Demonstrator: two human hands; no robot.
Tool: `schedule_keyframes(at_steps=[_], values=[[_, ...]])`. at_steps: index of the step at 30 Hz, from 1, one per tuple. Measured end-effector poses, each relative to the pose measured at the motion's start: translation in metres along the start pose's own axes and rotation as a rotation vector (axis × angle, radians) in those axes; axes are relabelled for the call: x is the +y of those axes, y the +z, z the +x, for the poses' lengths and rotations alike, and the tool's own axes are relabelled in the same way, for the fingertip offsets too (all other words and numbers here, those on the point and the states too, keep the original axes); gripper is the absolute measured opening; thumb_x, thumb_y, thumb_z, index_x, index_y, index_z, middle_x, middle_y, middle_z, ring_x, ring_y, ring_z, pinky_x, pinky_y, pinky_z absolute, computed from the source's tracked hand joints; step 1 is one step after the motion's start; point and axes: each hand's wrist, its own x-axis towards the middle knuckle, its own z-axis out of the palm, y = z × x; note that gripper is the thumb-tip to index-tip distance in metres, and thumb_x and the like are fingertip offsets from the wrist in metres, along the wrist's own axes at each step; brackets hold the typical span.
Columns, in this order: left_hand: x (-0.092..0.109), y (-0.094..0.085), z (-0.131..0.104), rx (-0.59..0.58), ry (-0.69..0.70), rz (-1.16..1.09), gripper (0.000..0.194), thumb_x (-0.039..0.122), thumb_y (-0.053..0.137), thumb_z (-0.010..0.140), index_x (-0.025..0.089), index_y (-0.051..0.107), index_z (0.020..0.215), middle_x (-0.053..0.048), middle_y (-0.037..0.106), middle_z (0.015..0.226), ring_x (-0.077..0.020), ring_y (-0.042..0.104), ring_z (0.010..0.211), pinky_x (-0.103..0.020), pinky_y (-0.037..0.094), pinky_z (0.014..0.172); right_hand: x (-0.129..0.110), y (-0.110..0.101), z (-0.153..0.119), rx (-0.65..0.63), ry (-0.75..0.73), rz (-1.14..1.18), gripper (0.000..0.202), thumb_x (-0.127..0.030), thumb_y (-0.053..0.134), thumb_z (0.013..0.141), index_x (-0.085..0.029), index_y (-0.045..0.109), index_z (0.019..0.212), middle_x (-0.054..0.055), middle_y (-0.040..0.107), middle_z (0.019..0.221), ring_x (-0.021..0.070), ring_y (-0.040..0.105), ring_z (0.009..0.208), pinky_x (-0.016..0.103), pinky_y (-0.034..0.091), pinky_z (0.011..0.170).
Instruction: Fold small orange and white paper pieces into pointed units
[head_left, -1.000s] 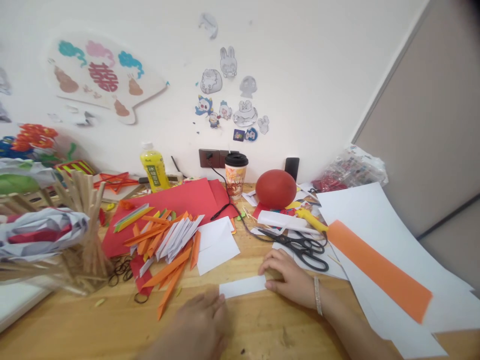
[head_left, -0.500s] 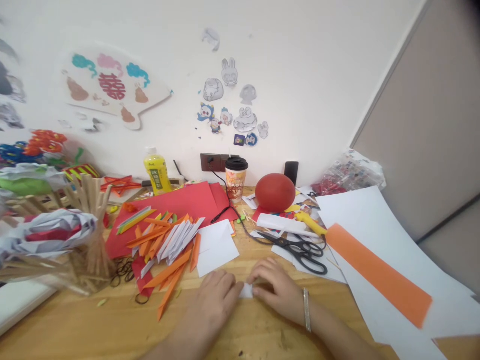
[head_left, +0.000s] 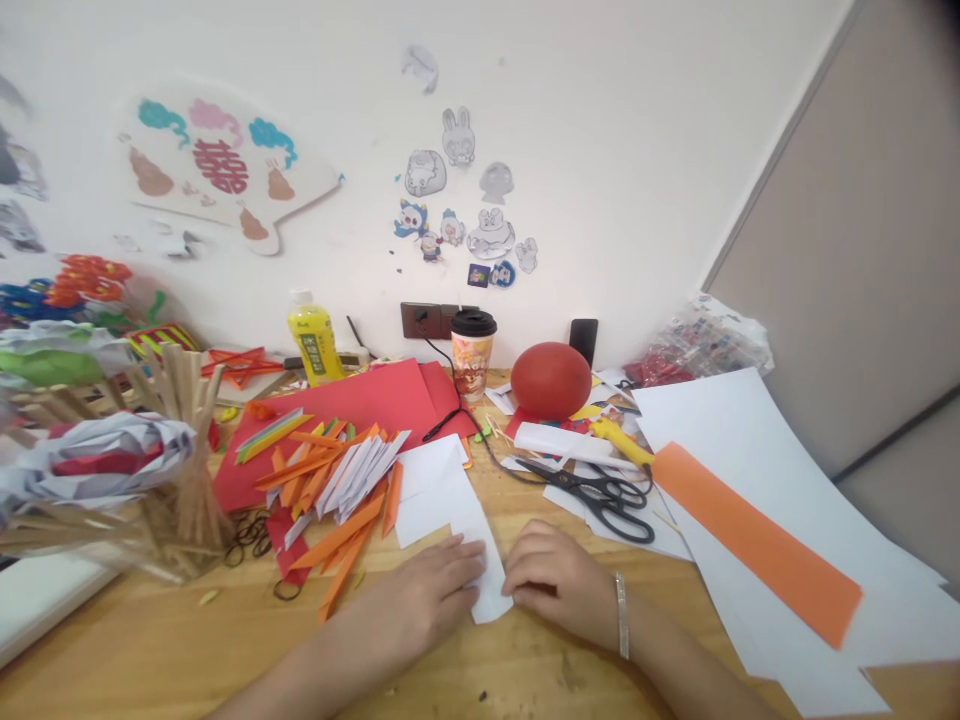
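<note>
A white paper strip lies on the wooden table between my hands, its far end by other white sheets. My left hand rests with its fingertips on the strip's left side, fingers loosely spread. At the strip's lower right edge, my right hand has its fingers curled, thumb and fingertips together on the paper. Left of them is a pile of folded orange and white pieces. Black scissors lie beyond my right hand.
Red paper, a yellow bottle, a lidded cup and a red balloon stand or lie near the wall. Wooden sticks fill the left side. An orange strip rests on large white sheets at right.
The white strip now shows at greater length between my hands. My left hand has shifted slightly and its fingers point more to the right; my right hand has moved a little.
</note>
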Motion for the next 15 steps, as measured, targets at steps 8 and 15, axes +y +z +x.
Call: schedule_keyframes(at_steps=[8, 15], values=[[0.0018, -0.0098, 0.0050, -0.023, 0.122, -0.067, 0.024, 0.015, 0.038, 0.093, 0.020, 0.061, 0.087, -0.005, 0.064, 0.095, -0.0189, 0.055, 0.099, -0.031, 0.045, 0.087, 0.0003, -0.0027, -0.0026, -0.101, 0.063, -0.059, 0.011, -0.018, 0.061, 0.081, -0.022, 0.066, 0.072, 0.002, 0.064, 0.080, 0.0164, 0.052, 0.081, 0.030, 0.043, 0.073], [0.0022, -0.0020, 0.0096, 0.030, -0.051, -0.285, 0.013, 0.018, 0.050, 0.087, 0.020, 0.061, 0.080, -0.002, 0.061, 0.083, -0.0154, 0.055, 0.083, -0.025, 0.044, 0.075, 0.0050, 0.0027, 0.0008, -0.099, 0.204, 0.063, 0.008, -0.022, 0.072, 0.074, -0.021, 0.064, 0.072, 0.000, 0.063, 0.077, 0.0158, 0.054, 0.081, 0.029, 0.040, 0.077]])
